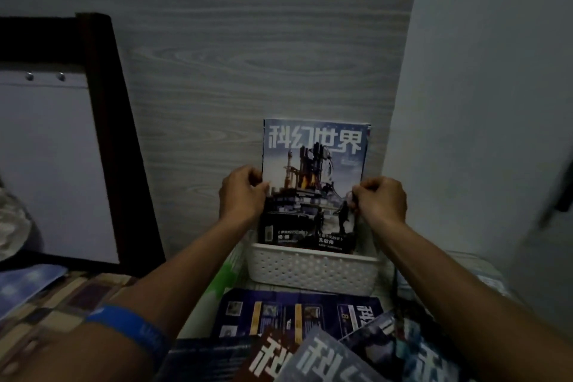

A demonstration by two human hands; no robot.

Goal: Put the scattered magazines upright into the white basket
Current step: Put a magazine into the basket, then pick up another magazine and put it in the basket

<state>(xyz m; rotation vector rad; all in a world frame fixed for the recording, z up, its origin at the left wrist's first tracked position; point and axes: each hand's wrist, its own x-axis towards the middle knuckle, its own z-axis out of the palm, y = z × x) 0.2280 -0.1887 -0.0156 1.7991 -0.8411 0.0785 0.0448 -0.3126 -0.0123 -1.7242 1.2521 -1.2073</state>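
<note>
Loose magazines [310, 335] at 6 o'clock; both hands' fingers [248, 183] clamped on magazine [313, 183], lowering upright into basket [313, 270]; next, letting go

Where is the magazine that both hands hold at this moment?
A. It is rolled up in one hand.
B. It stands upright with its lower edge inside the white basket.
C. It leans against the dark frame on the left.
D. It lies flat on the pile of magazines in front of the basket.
B: the left hand and right hand grip the side edges of the upright magazine, whose bottom sits behind the white basket rim.
</note>
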